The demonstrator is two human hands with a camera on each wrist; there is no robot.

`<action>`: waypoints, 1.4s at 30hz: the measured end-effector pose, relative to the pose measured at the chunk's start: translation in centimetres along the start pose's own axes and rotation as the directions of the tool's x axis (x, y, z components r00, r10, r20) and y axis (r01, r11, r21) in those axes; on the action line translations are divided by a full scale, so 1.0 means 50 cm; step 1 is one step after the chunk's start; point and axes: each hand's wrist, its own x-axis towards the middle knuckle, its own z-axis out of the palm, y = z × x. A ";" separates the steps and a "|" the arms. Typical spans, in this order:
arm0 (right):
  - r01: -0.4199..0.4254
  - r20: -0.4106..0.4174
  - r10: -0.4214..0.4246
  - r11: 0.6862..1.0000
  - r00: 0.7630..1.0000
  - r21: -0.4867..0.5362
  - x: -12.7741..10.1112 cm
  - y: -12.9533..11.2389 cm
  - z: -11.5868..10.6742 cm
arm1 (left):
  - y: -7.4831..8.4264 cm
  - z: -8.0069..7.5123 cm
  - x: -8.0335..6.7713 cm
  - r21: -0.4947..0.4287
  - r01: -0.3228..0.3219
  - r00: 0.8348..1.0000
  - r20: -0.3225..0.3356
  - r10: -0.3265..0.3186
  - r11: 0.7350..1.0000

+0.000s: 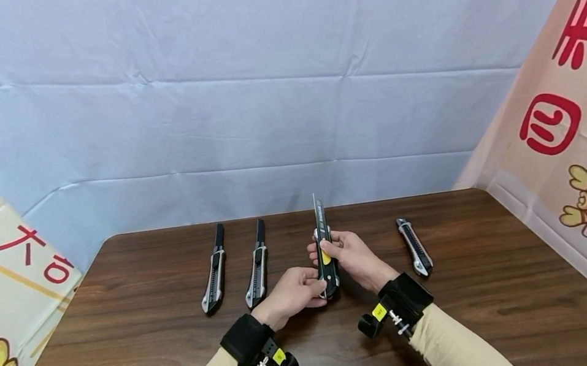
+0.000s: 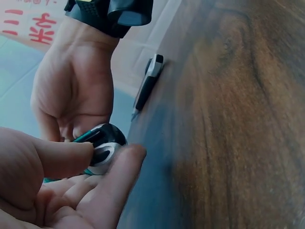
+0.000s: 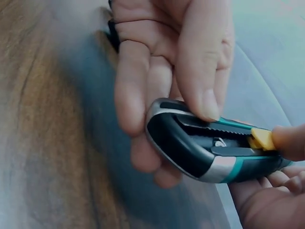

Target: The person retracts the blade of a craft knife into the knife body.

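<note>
A dark brown wooden table (image 1: pixel 510 303) fills the lower half of the head view, with a creased pale blue cloth backdrop (image 1: pixel 259 88) hanging behind it and printed banners (image 1: pixel 570 128) slanting in at both sides. Over the middle of the table the person holds a black and green utility knife (image 1: pixel 326 259) in both hands, blade end pointing away towards the backdrop, with the blade (image 1: pixel 316 208) run out past the nose. The right hand (image 1: pixel 356 258) grips the knife's middle, its thumb pressed on the yellow slider (image 3: pixel 261 139). The left hand (image 1: pixel 291 294) pinches the rounded rear end of the handle between thumb and fingers; the wrist view is dim, so how firm that pinch is I cannot tell. Three more utility knives lie flat on the table: two black and silver ones (image 1: pixel 214 278) (image 1: pixel 257 272) side by side to the left of the hands, and a shorter one (image 1: pixel 415 247) to the right, none touching the hands.
</note>
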 end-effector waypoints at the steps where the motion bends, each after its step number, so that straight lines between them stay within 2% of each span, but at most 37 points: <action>1: 0.000 -0.004 0.000 1.000 1.000 0.013 0.001 -0.002 -0.001 | 0.000 0.000 -0.001 -0.004 0.001 1.000 0.000 -0.001 1.000; 6: -0.007 0.024 0.006 0.998 1.000 0.066 0.001 -0.003 -0.005 | -0.003 0.002 -0.002 -0.030 -0.003 1.000 0.004 0.003 1.000; 12: -0.059 0.041 0.055 0.993 0.998 0.102 -0.001 0.006 -0.006 | -0.008 0.006 -0.004 -0.034 -0.028 1.000 -0.011 0.028 0.999; 18: -0.066 0.013 0.065 0.995 0.998 0.071 -0.001 0.015 0.001 | -0.011 0.008 -0.002 -0.031 -0.039 0.999 -0.023 0.039 0.999; 27: -0.041 -0.014 0.042 0.998 0.999 0.036 -0.003 0.019 0.007 | -0.010 0.011 0.001 -0.015 -0.002 0.999 -0.048 0.001 1.000; 42: -0.016 0.028 0.016 1.000 0.999 -0.008 -0.009 0.015 0.006 | -0.008 0.017 -0.002 -0.013 -0.005 0.999 -0.046 0.004 1.000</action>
